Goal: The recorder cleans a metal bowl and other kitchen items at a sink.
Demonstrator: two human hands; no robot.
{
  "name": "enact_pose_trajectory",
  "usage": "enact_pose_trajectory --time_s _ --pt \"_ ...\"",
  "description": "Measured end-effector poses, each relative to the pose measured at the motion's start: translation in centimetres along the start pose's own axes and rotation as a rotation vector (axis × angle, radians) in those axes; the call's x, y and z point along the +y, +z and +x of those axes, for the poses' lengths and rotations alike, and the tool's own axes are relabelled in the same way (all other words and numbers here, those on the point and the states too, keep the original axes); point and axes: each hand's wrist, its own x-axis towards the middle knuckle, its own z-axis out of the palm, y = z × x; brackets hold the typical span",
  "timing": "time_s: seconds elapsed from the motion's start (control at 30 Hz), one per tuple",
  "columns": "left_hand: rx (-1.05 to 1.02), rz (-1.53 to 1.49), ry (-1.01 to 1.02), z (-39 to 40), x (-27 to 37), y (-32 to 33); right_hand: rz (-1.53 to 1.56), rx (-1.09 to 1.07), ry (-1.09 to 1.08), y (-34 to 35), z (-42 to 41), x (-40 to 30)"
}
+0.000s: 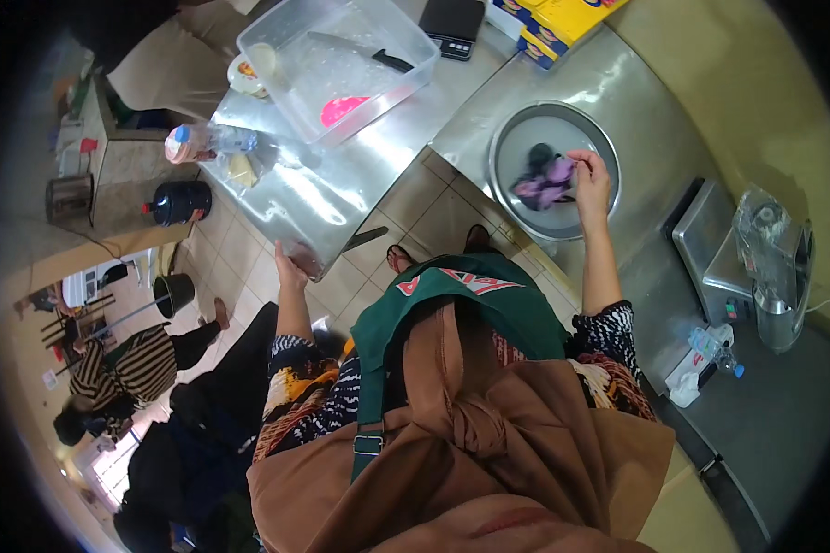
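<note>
My right hand pinches the edge of a wet purple and dark cloth inside a round metal basin, which holds cloudy liquid and stands on the steel counter at the right. My left hand is beside the near corner of a steel table; its fingers are partly hidden and seem to touch the table's edge. A clear plastic bin on that table holds a black-handled knife and a bright pink piece.
Plastic bottles lie at the table's left edge. A black kitchen scale and yellow boxes stand at the back. A steel appliance is at the right. Several people are nearby, one in a striped top. Tiled floor separates table and counter.
</note>
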Motion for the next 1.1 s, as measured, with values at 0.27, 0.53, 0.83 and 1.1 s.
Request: enact_pose_trajectory --time_s 0.27,0.53,0.83,1.1 --pt "0.469 0.901 0.773 -3.3 0.1 8.9 -0.242 -0.135 -0.214 1.6 -2.4 0.2" --pt "-0.198 1.011 1.318 -12.8 -2.5 22.6 -0.622 -0.281 -0.035 3.1 -0.7 2.6" --pt "-0.552 1.079 1.2 -16.5 -5.9 25.9 -0.614 -0.25 -0.012 -0.7 1.7 0.7" --pt "-0.766 1.043 1.187 -16.0 -5.5 28.4 -0.555 -0.295 0.096 5.6 2.5 2.0"
